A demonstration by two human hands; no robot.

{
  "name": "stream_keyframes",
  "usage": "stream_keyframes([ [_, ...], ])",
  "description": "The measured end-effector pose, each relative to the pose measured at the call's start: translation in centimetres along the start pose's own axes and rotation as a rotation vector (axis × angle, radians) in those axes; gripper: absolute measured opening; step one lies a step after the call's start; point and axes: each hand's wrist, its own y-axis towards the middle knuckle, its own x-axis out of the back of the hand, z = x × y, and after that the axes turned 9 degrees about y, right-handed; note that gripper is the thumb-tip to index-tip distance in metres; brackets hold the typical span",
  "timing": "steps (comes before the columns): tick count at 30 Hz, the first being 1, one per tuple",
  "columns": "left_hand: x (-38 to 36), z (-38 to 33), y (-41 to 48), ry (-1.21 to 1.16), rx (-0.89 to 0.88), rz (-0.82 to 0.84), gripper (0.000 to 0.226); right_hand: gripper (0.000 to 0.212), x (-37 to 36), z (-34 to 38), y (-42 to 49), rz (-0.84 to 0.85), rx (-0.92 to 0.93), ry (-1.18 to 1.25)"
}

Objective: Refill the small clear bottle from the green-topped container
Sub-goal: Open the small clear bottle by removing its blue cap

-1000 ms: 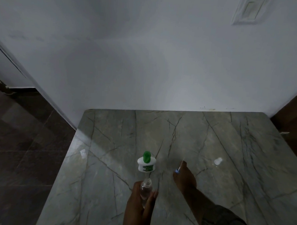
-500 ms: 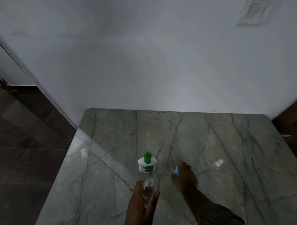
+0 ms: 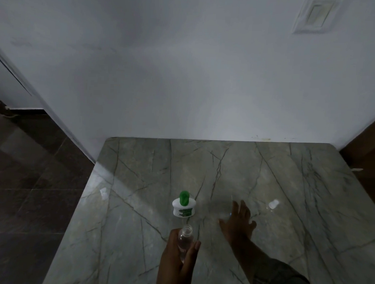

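A pale wall fills most of what I see, with a switch plate high on the right. Below it is the veined grey-green tabletop, and dark floor tiles lie off to the left. My right forearm reaches in from the lower right in a dark sleeve, cut off by the bottom edge. My right hand is over the tabletop with its grip wide apart, fingers splayed and holding nothing that I can see. My left hand comes up from the bottom edge, its wrist out of view, and its grip is clamped around the small clear bottle, thumb on one side and fingers on the other. The bottle stands roughly upright near the front of the tabletop. Its neck is uncapped, and its lower part is hidden in my palm, so I cannot tell whether it rests on the stone or how full it is. Just beyond it, not touching, stands the green-topped container, white-bodied with its top closed and its label too blurred to read. A small white cap lies well to the right. Beside my right forefinger is a thin clear stem with a blue bit, too blurred to tell whether I touch it.
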Motion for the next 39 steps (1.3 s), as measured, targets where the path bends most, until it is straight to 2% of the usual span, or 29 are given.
stream_keyframes([
  [7, 0.0, 0.1, 0.0, -0.022, 0.021, 0.022, 0.016, 0.083, -0.4, -1.0, -1.0, 0.008, 0.023, -0.068],
  [13, -0.3, 0.1, 0.2, -0.003, 0.039, 0.037, 0.01, 0.074, -0.5, -2.9, -1.3, 0.004, 0.026, -0.111],
  [21, -0.6, 0.2, 0.4, 0.043, 0.042, 0.065, 0.01, 0.072, 0.0, -3.3, -0.9, 0.036, 0.068, -0.191],
  [32, -1.1, 0.3, 0.6, -0.029, 0.044, 0.073, 0.01, 0.07, 0.3, -4.7, -0.2, 0.038, 0.037, -0.205],
  [36, -1.6, 0.6, 0.7, -0.089, 0.054, 0.03, 0.013, 0.07, 0.1, -4.4, -0.5, -0.023, 0.077, -0.212],
  [39, -2.2, 1.5, 1.1, -0.099, 0.076, 0.027, 0.013, 0.063, 0.4, -2.0, -1.1, -0.124, 0.182, -0.079],
])
